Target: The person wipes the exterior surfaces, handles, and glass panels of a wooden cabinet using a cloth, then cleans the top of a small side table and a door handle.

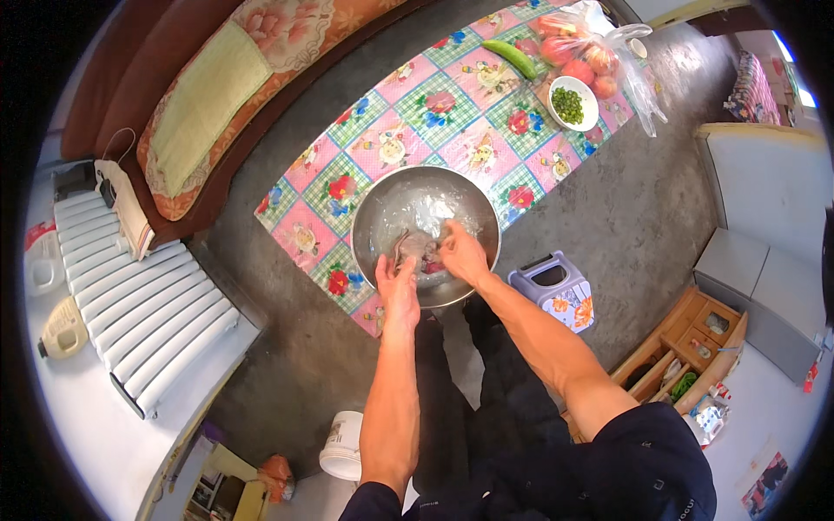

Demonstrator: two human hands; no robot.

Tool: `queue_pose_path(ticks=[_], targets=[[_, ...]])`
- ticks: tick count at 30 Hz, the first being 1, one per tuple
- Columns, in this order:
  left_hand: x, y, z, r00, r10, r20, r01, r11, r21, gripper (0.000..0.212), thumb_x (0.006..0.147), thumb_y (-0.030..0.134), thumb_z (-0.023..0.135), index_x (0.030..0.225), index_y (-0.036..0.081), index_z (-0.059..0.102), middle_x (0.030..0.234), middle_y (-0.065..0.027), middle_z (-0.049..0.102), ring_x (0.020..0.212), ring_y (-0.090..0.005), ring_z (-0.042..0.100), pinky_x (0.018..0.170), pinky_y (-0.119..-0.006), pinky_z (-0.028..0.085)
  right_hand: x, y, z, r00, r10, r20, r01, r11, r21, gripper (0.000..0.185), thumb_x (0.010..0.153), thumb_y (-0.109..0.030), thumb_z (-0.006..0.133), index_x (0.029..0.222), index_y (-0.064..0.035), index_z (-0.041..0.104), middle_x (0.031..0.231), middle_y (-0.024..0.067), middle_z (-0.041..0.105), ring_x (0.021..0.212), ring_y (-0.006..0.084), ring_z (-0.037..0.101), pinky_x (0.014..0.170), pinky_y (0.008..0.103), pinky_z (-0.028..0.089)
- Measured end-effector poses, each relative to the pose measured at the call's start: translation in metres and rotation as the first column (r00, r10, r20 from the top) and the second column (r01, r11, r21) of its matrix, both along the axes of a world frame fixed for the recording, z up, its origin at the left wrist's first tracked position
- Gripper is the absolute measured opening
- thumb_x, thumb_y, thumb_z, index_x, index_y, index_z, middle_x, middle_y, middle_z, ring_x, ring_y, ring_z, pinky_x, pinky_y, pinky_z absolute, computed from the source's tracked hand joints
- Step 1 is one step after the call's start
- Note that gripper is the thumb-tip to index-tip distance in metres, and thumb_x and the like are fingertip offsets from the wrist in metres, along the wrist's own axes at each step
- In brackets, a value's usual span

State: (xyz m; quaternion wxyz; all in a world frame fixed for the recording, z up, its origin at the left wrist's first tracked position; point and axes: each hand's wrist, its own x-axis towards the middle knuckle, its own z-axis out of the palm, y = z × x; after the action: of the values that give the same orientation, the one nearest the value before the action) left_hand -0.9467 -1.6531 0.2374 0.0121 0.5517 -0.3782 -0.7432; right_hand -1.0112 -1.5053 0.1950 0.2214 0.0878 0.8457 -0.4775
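Note:
Before me, at the near edge of the table, is a wide stainless-steel basin (pixel 427 176) with shiny wet-looking insides. In its lower part lies a greyish, soft piece of raw food (pixel 412 246), perhaps meat or seafood, with a dark reddish bit beside it. My left hand (pixel 399 293) reaches over the near rim, fingers and thumb against the near side of the piece. From the right, my right hand (pixel 464 254) dips into the basin with curled fingers pinching the piece's right end. My fingertips partly cover the food, so its full shape is hidden.
A patterned tablecloth (pixel 449 130) covers the table. Toward its far end are a green cucumber (pixel 511 58), a white bowl (pixel 573 127) of chopped green pieces and a plastic bag of red fruit (pixel 580 58). A purple stool (pixel 554 290) stands right, a white bucket (pixel 342 446) lower left.

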Motion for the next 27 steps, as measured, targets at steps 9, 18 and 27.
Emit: queue_pose_path(ticks=[9,18,27], targets=[[-0.001,-0.009,0.022,0.962,-0.246,-0.119,0.258,0.961,0.104,0.028,0.098,0.006,0.074,0.122,0.002,0.061,0.109,-0.0072,0.069,0.098,-0.0153,0.068,0.084,-0.032,0.059,-0.009,0.000,0.015,0.882,0.105,0.459,0.113,0.899,-0.422,0.024,0.096,-0.032,0.079,0.092,-0.0089,0.072,0.078,-0.0028,0.062,0.068,0.0080,0.053,0.058,0.0259,0.042],[-0.005,-0.042,0.052,0.774,-0.633,-0.012,0.520,0.646,-0.559,0.017,0.094,0.004,0.073,0.100,0.004,0.057,0.095,-0.0025,0.065,0.082,-0.0137,0.060,0.076,-0.031,0.050,-0.004,0.015,0.037,0.908,0.026,0.417,0.265,0.737,-0.621,0.022,0.090,-0.019,0.086,0.094,-0.0104,0.066,0.083,-0.0034,0.062,0.078,0.0062,0.054,0.069,0.0246,0.044],[-0.022,-0.042,0.040,0.670,-0.673,0.314,0.561,0.181,-0.808,0.052,0.088,0.010,0.081,0.134,0.001,0.057,0.123,-0.0210,0.057,0.103,-0.0349,0.060,0.092,-0.042,0.051,-0.013,-0.008,0.017,0.910,-0.072,-0.407,0.166,0.966,0.200,0.073,0.086,-0.011,0.081,0.150,-0.0028,0.047,0.116,0.0173,0.064,0.096,0.0334,0.067,0.082,0.0440,0.055]])
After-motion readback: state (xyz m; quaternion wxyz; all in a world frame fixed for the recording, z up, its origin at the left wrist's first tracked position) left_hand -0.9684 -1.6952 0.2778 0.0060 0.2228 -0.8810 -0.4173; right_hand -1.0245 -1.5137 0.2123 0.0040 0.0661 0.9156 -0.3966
